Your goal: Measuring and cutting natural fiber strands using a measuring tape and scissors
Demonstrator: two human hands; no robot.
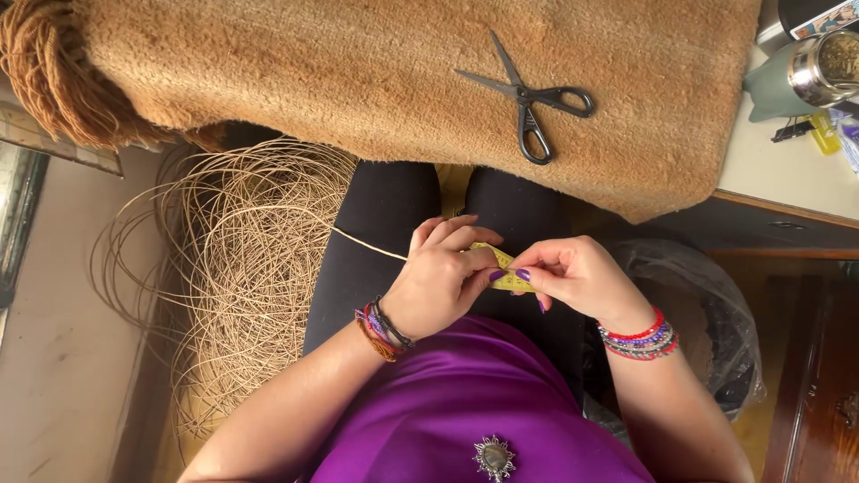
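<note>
A person in a purple top is sitting and looking down at their lap. Both hands are meeting over dark trousers. The left hand and the right hand are each pinching one small yellow strip between thumb and fingertips, the fingers curled close together, seemingly to keep it taut and steady. A thin pale cord is running from the left hand's grip out toward a loose tangled coil of the same fibre, lying on the floor just beside the left leg. Beaded bracelets are circling both wrists. Farther off, black scissors are resting shut on a tan fuzzy mat, within reach.
</note>
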